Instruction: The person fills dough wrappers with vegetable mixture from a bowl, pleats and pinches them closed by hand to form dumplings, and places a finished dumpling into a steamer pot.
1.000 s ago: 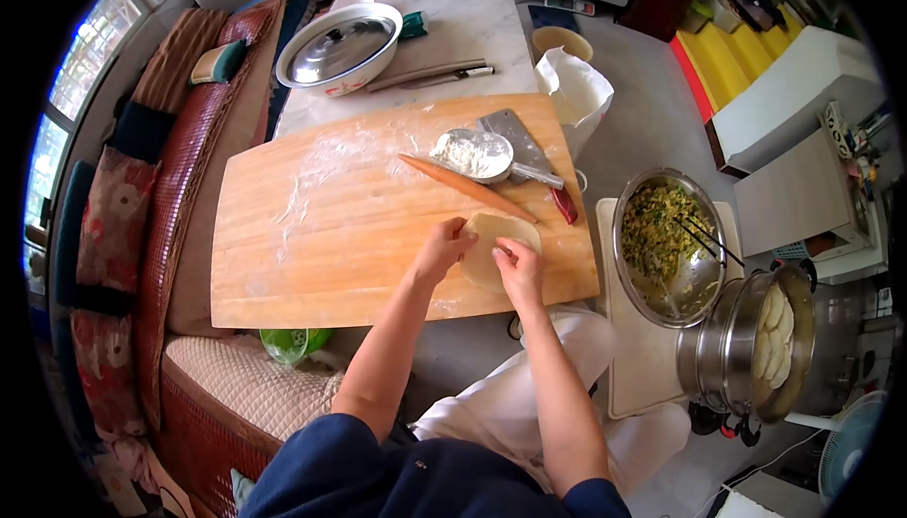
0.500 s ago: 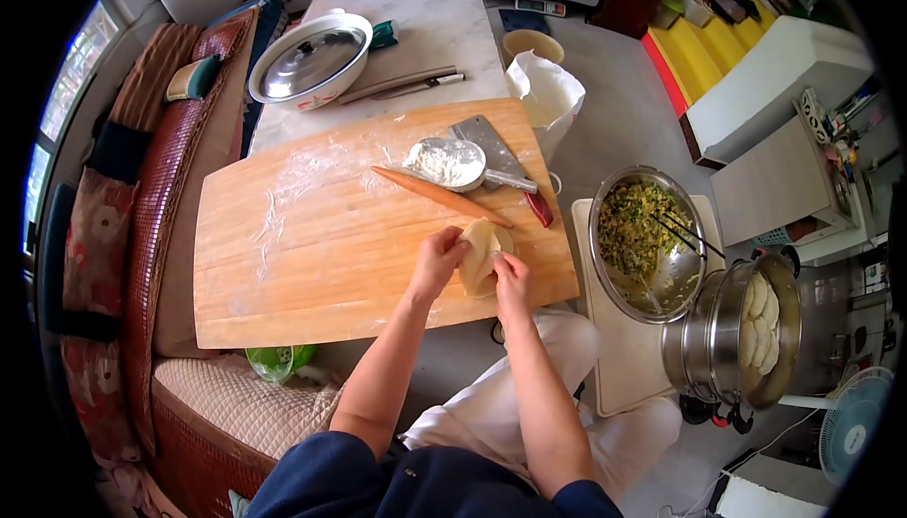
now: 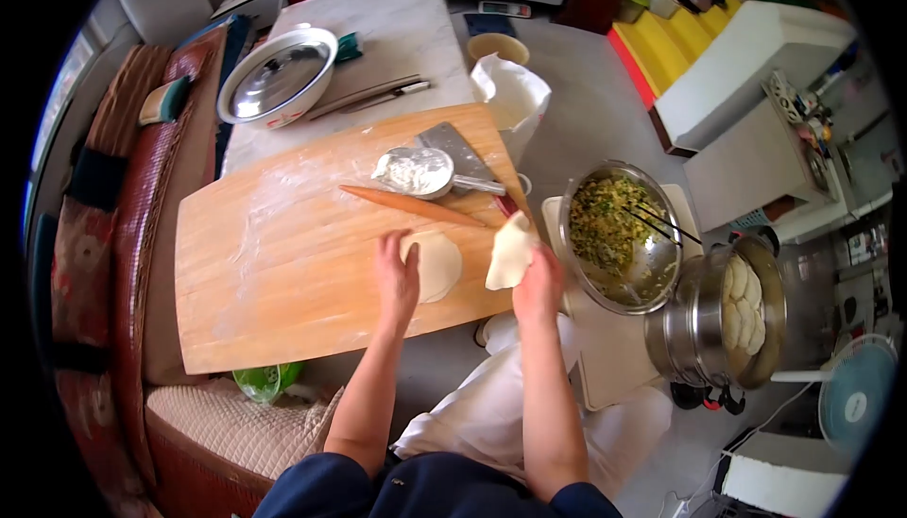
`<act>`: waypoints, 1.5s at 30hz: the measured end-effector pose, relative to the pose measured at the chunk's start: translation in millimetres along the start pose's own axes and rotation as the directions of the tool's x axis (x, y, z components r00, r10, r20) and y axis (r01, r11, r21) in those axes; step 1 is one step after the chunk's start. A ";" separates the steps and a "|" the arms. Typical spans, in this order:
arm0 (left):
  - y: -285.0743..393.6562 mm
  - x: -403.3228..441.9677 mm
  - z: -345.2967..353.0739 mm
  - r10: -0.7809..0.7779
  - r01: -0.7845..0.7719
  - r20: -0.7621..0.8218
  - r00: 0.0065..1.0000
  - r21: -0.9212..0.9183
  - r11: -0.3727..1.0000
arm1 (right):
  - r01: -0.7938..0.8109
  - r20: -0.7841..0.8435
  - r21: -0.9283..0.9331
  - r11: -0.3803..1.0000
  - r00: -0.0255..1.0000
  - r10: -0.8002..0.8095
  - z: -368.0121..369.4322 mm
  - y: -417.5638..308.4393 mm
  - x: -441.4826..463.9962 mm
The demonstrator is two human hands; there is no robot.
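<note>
My right hand (image 3: 540,284) is closed on the edge of a thin dough wrapper (image 3: 510,252), which hangs above the right side of the wooden board (image 3: 274,301). Flat on the board lies a second round dough wrapper (image 3: 438,268). My left hand (image 3: 397,272) is at its left edge, fingers apart, thumb touching or just over the dough. Beyond the hands rests a tapered wooden rolling pin (image 3: 406,204). Behind the pin, a metal scoop (image 3: 423,172) of flour lies partly over a cleaver (image 3: 453,145).
To the right stands a steel bowl (image 3: 657,277) of chopped filling with chopsticks in it. Nearer me is a steamer pot (image 3: 675,334) holding shaped dough pieces (image 3: 744,305). A lidded basin (image 3: 283,84) sits on the marble table (image 3: 378,22); a fan (image 3: 855,405) is at far right.
The wrappers held between both hands have come apart: one now lies on the board, and the other has moved right in my right hand. My left hand has shifted left. The view has turned slightly.
</note>
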State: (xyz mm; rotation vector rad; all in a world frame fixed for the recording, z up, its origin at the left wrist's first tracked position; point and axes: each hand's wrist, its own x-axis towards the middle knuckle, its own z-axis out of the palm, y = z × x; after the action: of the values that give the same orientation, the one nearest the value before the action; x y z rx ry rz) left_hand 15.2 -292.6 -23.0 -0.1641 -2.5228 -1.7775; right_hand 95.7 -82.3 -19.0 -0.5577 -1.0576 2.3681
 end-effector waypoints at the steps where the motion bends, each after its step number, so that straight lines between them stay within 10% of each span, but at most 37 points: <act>1: 10.4 -7.0 16.6 -0.180 0.234 0.174 0.968 -0.364 0.901 | 0.086 -0.049 -0.203 0.975 0.994 -0.098 38.3 -22.1 -18.5; 3: 46.4 -13.2 37.9 -0.379 0.675 0.575 0.725 -0.704 0.221 | 0.131 0.205 -0.688 0.714 0.979 0.018 71.7 -47.5 -41.7; 4: 33.0 -17.4 51.5 -0.240 0.596 0.549 0.800 -0.771 0.223 | 0.604 0.572 -0.673 0.426 0.791 -0.217 76.5 -42.9 -41.4; 6: -10.7 -25.4 78.2 0.039 0.420 0.432 0.901 -0.892 0.165 | 0.776 0.745 -0.629 0.041 0.617 -0.255 84.5 -62.1 -50.7; 8: 39.1 -27.7 79.6 0.024 0.517 0.517 0.856 -0.856 0.029 | 0.714 0.675 -0.698 0.053 0.681 -0.284 78.4 -96.1 -55.9; 10: 74.0 -19.2 89.3 -0.027 0.641 0.728 0.685 -0.619 -0.453 | 0.683 0.635 -0.731 0.005 0.682 -0.363 39.1 -125.9 -36.8; 16: 122.6 -7.3 127.4 0.083 0.595 0.638 0.766 -0.652 -0.470 | 0.039 0.043 -0.785 -0.618 0.999 0.009 -91.8 -192.7 21.7; 22: 161.1 10.4 178.2 0.184 0.553 0.549 0.816 -0.646 -0.527 | -0.098 -0.124 -0.779 -0.620 0.992 -0.002 -164.5 -155.3 59.3; 29: 136.6 25.2 209.2 0.149 0.478 0.472 0.869 -0.722 -0.500 | -0.163 -0.204 -0.974 -0.159 0.935 0.291 -175.6 -201.4 68.6; 33: 121.8 35.8 216.9 0.108 0.438 0.440 0.892 -0.779 -0.448 | 0.016 -0.273 -0.892 -0.452 0.776 0.568 -129.8 -235.7 71.1; 36: 122.7 38.7 216.4 0.058 0.444 0.475 0.878 -0.764 -0.468 | 0.177 -0.129 -0.588 -0.790 0.943 0.307 -111.9 -257.1 67.9; 40: 123.6 44.5 223.3 0.058 0.450 0.480 0.875 -0.765 -0.461 | 0.254 -0.191 -0.443 -0.860 0.910 0.368 -109.3 -234.2 69.2; 45: 115.5 43.0 234.5 0.114 0.486 0.505 0.856 -0.707 -0.514 | 0.120 -0.096 -0.940 -0.320 0.806 0.585 -92.1 -189.1 86.8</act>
State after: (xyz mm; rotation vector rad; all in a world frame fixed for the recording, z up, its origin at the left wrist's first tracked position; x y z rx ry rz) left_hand -9.6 -30.9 10.4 0.0663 0.3753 -3.7187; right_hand 125.4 130.7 55.1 -0.7412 -3.5377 1.0301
